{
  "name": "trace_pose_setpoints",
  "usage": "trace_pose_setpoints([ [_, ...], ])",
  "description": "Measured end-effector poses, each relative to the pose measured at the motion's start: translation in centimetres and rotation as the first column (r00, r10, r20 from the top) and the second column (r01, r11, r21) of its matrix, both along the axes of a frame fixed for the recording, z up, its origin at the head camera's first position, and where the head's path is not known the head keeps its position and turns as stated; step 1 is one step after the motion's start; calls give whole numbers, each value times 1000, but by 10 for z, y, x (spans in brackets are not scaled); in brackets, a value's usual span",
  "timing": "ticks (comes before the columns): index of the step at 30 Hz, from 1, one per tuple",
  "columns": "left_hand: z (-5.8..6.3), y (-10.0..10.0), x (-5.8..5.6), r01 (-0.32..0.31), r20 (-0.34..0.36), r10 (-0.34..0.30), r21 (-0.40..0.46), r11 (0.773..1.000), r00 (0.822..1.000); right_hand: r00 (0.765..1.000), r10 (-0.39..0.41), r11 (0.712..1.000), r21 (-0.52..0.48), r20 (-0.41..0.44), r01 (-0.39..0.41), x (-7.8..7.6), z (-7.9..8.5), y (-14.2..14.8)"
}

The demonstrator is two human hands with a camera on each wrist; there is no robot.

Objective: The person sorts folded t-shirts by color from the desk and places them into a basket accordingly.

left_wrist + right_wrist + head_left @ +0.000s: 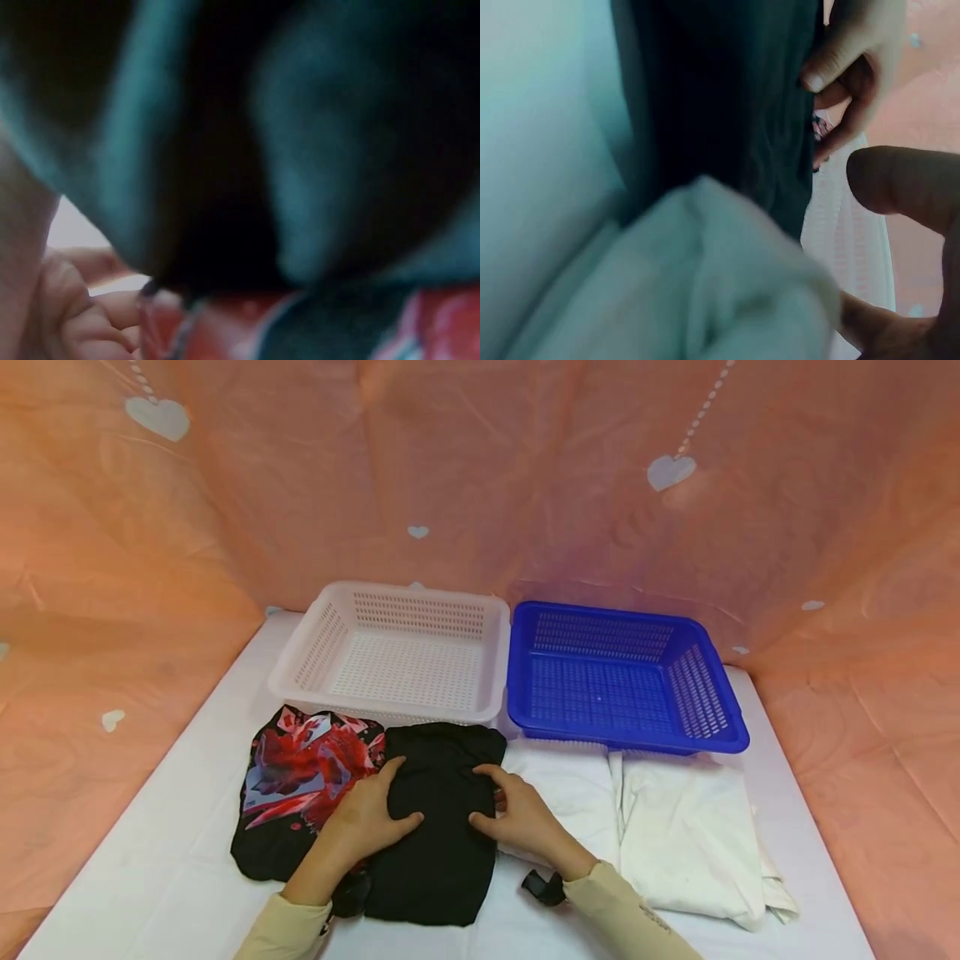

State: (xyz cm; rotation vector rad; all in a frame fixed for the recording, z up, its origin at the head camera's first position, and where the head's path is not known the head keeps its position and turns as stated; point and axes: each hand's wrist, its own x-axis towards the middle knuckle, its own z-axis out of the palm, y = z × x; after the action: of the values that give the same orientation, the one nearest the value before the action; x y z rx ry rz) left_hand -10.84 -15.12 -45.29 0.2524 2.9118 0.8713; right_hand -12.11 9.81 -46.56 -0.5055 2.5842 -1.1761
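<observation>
A folded black cloth (438, 860) lies flat on the white table between both hands. On its left side, my left hand (367, 814) rests with thumb and index finger spread over the cloth. My right hand (528, 818) touches its right side, thumb and index finger likewise apart. Under and beside the left hand is a folded black garment with a red floral print (322, 772). Next to the right hand lies a folded white cloth (566, 793). In the left wrist view, blurred dark fabric (352, 150) hides most of the scene.
Behind the cloths stand a white plastic basket (405, 706) and a blue plastic basket (600, 735), side by side. A folded cream cloth (690, 843) lies at the right. Orange sheeting with hearts (465, 460) surrounds the white table (180, 860).
</observation>
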Motion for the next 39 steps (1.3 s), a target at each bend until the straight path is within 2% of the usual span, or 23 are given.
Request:
trace_pose_setpoints([
  [4,-1,1,0,23,-11,-23,-1,1000,1000,1000,12,1000,16,-3,-12,0,-4,-5],
  [10,-4,3,-2,109,-67,-109,-4,994,992,999,34,997,-63,15,-33,-2,-7,-8],
  [14,-5,6,-2,143,-60,-142,16,990,988,999,37,993,-111,35,-33,-4,-7,-9],
  [19,-6,11,0,84,-17,-84,31,996,996,997,51,991,-128,50,-44,-6,-9,-8],
  [24,-5,13,2,27,-4,-27,4,1000,1000,996,73,987,-146,45,-66,-9,-11,-9],
  [28,-3,16,3,9,5,-9,-8,1000,1000,998,65,989,-131,9,-63,-10,-13,-11],
  [36,1,23,4,-32,7,32,-52,998,999,999,30,990,-139,11,-29,-13,-15,-9],
  [39,-2,22,3,-38,25,39,-57,998,999,999,35,989,-141,4,-34,-14,-17,-9],
])
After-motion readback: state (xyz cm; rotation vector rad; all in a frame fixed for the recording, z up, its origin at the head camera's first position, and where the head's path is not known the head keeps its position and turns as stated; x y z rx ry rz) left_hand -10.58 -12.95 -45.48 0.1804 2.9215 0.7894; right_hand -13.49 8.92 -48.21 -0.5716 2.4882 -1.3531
